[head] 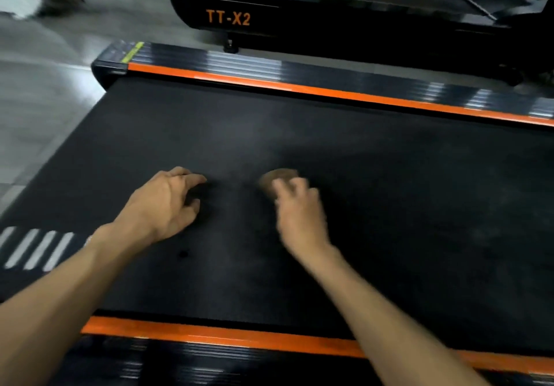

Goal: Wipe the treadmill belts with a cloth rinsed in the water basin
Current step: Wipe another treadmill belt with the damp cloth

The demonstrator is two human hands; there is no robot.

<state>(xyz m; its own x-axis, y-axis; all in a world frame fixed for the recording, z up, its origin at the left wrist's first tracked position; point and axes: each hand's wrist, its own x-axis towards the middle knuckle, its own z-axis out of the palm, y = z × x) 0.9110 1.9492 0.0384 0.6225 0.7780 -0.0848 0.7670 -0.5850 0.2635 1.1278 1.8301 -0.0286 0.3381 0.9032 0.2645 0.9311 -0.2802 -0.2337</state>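
Under the right hand (295, 205), fingers curled round what seems a brownish cloth (277, 180), blurred, pressed onto the treadmill belt (389, 175) for scrubbing; beside it the left hand (163, 202) braces, loosely curled, empty.

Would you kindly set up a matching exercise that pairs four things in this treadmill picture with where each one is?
Things:
1. left hand
2. right hand
3. cloth
4. TT-X2 lettering

Places:
A. under the fingertips of one hand, on the belt
B. fingers bent, tips on bare belt
C. on the side of the farther treadmill
D. over the brown wad, blurred

Pairs: 1-B, 2-D, 3-A, 4-C
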